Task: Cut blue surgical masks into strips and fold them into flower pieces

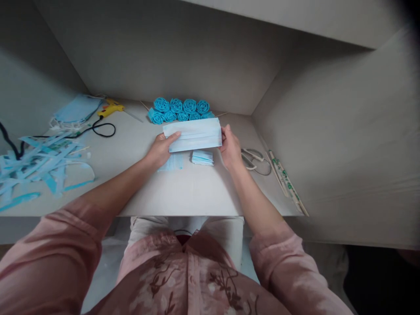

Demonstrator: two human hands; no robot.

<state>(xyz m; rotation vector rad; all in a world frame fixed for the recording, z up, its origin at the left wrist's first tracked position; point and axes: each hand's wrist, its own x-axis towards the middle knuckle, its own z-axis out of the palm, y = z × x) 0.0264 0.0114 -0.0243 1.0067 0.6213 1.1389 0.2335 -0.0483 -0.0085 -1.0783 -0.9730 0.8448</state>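
Between both hands a light blue pleated face mask (193, 134) is held up over the table, stretched sideways. My left hand (162, 146) pinches its left end, thumb on the front face. At the right end, my right hand (230, 144) grips the edge with curled fingers. Below the mask lies a small stack of cut blue mask pieces (202, 158). A thin sheer blue piece (172, 162) rests beside it, near my left wrist. Behind, against the back wall, are several rolled blue roses (183, 109); the mask sits just in front of them.
Scissors (252, 159) and wrapped wooden sticks (286, 181) lie on the right. To the left are a yellow glue gun (110, 108) with a black cord (105, 131), a pile of face masks (78, 109) and a heap of blue strips (49, 162). Grey walls enclose the table (183, 197).
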